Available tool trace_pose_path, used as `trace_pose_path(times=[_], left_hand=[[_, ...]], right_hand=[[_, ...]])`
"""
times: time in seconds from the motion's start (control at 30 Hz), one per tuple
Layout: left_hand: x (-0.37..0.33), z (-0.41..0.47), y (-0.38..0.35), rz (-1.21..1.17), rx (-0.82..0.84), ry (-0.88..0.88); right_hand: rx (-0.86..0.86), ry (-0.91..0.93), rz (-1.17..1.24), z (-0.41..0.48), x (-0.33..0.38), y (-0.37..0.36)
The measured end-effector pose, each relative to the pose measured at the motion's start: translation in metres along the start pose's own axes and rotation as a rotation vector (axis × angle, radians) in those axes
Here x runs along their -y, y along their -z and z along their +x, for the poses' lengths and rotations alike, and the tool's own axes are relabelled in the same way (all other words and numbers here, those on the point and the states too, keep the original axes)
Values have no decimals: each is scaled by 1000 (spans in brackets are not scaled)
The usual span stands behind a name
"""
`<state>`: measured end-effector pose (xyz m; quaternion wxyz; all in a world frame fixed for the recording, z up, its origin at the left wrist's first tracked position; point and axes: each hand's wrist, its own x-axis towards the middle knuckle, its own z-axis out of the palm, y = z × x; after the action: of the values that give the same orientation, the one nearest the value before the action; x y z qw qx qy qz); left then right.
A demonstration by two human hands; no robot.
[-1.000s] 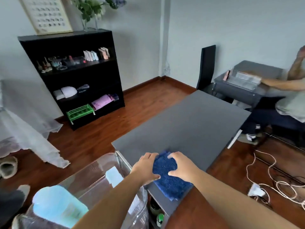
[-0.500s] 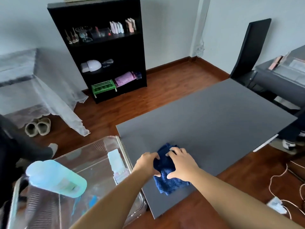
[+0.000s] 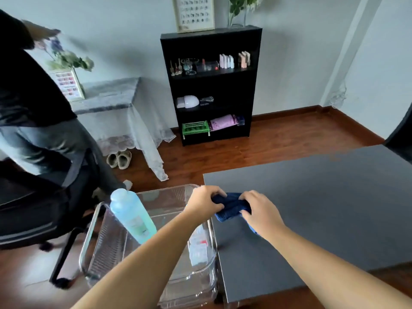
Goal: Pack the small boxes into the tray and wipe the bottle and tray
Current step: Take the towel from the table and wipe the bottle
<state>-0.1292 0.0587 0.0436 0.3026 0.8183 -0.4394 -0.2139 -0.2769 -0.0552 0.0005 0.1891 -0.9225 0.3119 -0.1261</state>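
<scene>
A blue cloth (image 3: 231, 207) is bunched at the near left corner of the dark grey table (image 3: 323, 197). My left hand (image 3: 204, 202) grips its left end and my right hand (image 3: 259, 211) grips its right end. To the left of the table stands a clear plastic tray (image 3: 156, 198) on a cart. A pale blue bottle (image 3: 131, 216) stands in the tray, tilted in the view. A small white box (image 3: 197, 247) lies in the tray's right part, partly hidden by my left forearm.
A black shelf unit (image 3: 211, 85) stands against the far wall. A person in dark clothes (image 3: 33, 112) is at the left beside a black office chair (image 3: 33, 208). A cloth-covered side table (image 3: 116, 101) and slippers (image 3: 119, 159) are behind the tray.
The view has swung left and the cloth now sits at the table's left edge. Both hands have gathered the cloth from flat into a bunched roll between them.
</scene>
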Motion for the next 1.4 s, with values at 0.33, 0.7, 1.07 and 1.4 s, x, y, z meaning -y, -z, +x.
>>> trace_pose_path(times=[0.33, 0.7, 1.07, 1.4], left_hand=[[87, -51, 130, -26, -331, 133], [201, -62, 189, 214, -121, 215], [227, -40, 169, 83, -107, 25], [226, -40, 175, 13, -95, 94]], right_hand=[[24, 227, 248, 55, 151, -27], [95, -214, 487, 84, 234, -115], [93, -166, 639, 67, 235, -123], [112, 46, 481, 55, 240, -145]])
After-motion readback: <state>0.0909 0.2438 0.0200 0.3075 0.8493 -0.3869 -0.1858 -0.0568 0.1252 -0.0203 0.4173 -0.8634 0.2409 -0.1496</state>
